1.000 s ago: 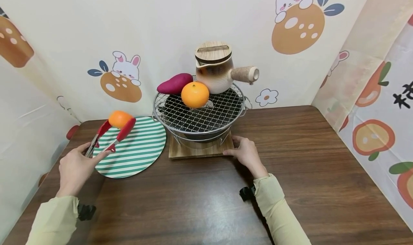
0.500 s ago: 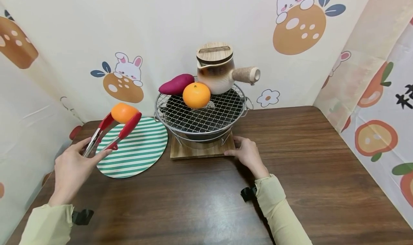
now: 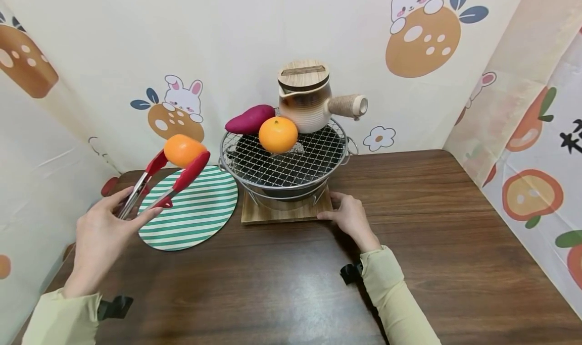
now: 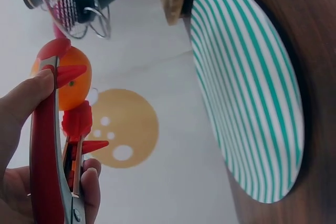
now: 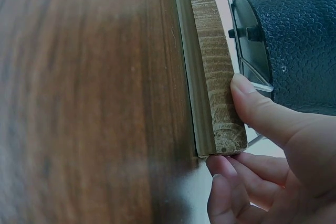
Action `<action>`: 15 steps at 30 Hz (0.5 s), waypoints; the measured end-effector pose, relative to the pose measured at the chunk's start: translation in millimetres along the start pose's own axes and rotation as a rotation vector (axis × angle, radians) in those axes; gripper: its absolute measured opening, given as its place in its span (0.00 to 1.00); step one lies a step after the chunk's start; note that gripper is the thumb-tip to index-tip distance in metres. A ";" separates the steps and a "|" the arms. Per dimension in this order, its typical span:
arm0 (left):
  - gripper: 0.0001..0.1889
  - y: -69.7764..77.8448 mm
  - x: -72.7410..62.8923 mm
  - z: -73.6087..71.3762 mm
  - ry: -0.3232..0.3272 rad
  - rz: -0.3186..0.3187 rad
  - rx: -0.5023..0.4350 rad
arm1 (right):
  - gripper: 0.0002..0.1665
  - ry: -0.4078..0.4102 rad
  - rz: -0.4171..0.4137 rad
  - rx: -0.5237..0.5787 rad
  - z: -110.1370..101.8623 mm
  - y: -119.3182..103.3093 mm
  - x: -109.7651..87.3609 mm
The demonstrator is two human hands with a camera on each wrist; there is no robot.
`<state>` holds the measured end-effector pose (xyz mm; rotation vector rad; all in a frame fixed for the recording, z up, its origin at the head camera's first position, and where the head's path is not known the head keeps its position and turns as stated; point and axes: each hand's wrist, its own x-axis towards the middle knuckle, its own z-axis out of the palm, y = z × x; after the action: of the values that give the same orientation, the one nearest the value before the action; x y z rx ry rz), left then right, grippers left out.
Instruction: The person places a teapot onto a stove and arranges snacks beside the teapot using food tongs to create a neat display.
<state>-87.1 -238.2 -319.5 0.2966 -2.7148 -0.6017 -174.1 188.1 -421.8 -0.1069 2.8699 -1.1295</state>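
My left hand [image 3: 102,229] grips a pair of metal tongs [image 3: 193,172] with red tips, thumb on one arm and fingers on the other. Between the tips is an orange [image 3: 183,150], raised above a round green-and-white striped placemat [image 3: 200,216]. In the left wrist view, the tongs' near arm [image 4: 44,156] partly covers the orange [image 4: 76,82]. My right hand [image 3: 350,218] pinches the right front corner of a wooden board [image 3: 277,215], thumb on its front edge [image 5: 215,72]. On this board stands a round grill [image 3: 291,170] with a wire mesh top.
On the mesh, a purple sweet potato [image 3: 251,119] lies at the back left, another orange [image 3: 278,134] in front of it. A lidded pot [image 3: 304,107] stands behind, its rope-wrapped handle [image 3: 345,106] sticking out right. Patterned cloth walls [image 3: 236,42] border the brown table [image 3: 254,284].
The tongs and their orange have risen and shifted right, towards the grill. My right hand keeps its place at the board's corner. The view has shifted slightly.
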 end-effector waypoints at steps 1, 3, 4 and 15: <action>0.39 1.8 -0.4 -1.5 0.007 0.011 -0.003 | 0.42 -0.001 0.000 0.001 0.0 0.2 0.0; 0.38 5.1 -1.1 -4.9 0.023 0.038 -0.005 | 0.42 0.000 0.000 -0.001 0.0 0.6 0.1; 0.37 6.9 -1.4 -6.7 0.031 0.052 -0.005 | 0.42 0.000 0.001 -0.001 0.1 0.8 0.2; 0.37 28.3 -4.9 -25.0 0.026 0.096 -0.015 | 0.42 0.001 0.000 -0.001 0.3 0.8 0.2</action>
<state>-76.9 -220.9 -287.2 0.1683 -2.6813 -0.5867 -174.3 188.4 -422.6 -0.1060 2.8712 -1.1281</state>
